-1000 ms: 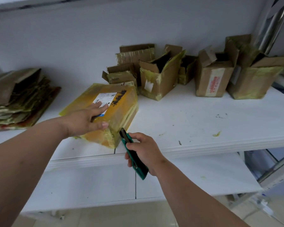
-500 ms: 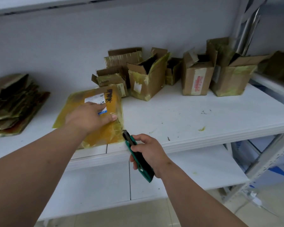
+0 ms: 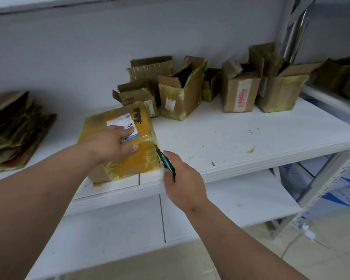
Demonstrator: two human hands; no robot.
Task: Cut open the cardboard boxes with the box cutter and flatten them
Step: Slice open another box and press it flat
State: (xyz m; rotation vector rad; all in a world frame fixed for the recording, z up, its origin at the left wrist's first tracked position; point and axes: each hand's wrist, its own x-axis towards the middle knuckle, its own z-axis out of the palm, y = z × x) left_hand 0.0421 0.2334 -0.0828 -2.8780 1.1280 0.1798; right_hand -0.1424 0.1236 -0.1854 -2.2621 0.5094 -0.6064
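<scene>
A flat cardboard box wrapped in yellow tape (image 3: 137, 158), with a white shipping label, lies near the front edge of the white shelf (image 3: 230, 142). My left hand (image 3: 111, 142) presses flat on its top, fingers spread over the label. My right hand (image 3: 182, 182) grips a green box cutter (image 3: 166, 160), whose blade tip touches the box's right front edge.
Several opened brown boxes (image 3: 240, 87) stand along the back wall. A stack of flattened cardboard (image 3: 14, 130) lies at the far left. A lower white shelf (image 3: 240, 199) sits below, and a metal rack post (image 3: 319, 188) stands to the right.
The box has turned so its short side faces me. My right hand has brought the cutter up to the box's right edge. My left hand stays pressed on top.
</scene>
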